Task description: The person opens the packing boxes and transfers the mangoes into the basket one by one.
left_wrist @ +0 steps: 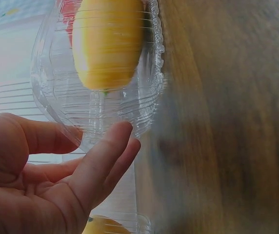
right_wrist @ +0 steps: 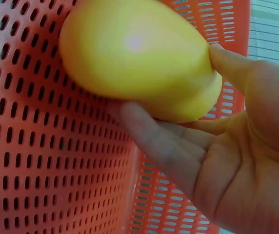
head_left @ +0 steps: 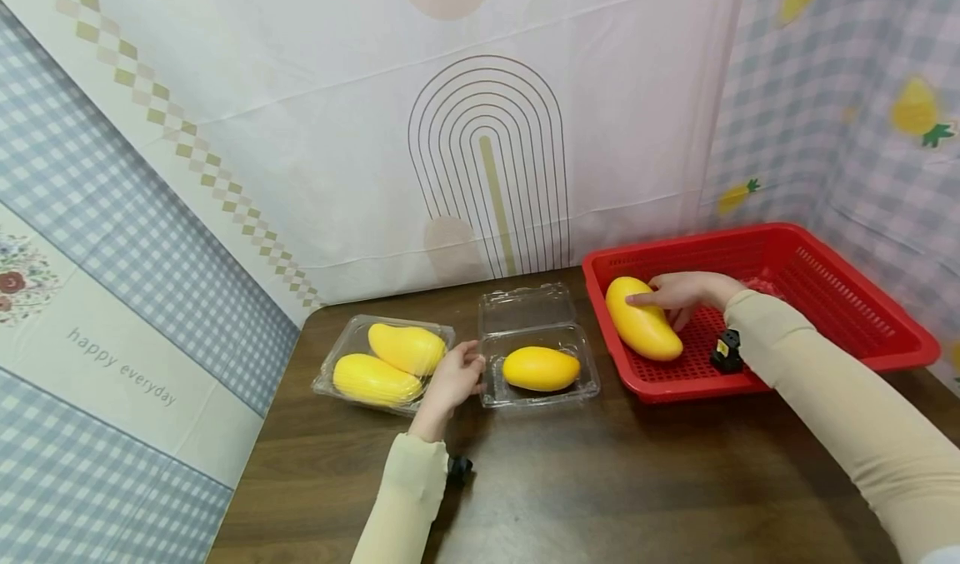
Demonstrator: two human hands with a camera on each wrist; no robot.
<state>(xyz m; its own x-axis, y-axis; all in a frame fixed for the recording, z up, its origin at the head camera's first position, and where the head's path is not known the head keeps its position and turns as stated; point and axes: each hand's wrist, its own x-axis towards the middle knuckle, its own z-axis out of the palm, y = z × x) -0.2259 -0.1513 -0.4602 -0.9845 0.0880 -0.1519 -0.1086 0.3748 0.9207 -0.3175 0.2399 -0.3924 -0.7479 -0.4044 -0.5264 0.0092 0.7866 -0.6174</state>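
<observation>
My right hand (head_left: pixel 684 291) grips a large yellow mango (head_left: pixel 643 318) inside the red basket (head_left: pixel 840 297), at its left end. In the right wrist view the thumb lies on one side of the mango (right_wrist: pixel 134 48) and the fingers pass under it. My left hand (head_left: pixel 452 381) is at the left edge of an opened clear plastic clamshell box (head_left: pixel 491 393), its fairly straight fingers right at the rim. One mango (head_left: pixel 542 369) lies in that box, whose lid (head_left: pixel 527 307) is folded back. The left wrist view shows thumb and fingers about the box's end.
Left of my left hand stands another clear box (head_left: pixel 324 381) holding two mangoes (head_left: pixel 377 380). All of this is on a dark wooden table (head_left: pixel 570 481). A printed cloth (head_left: pixel 352 172) hangs behind, and a checked one (head_left: pixel 817 156) borders the basket's side.
</observation>
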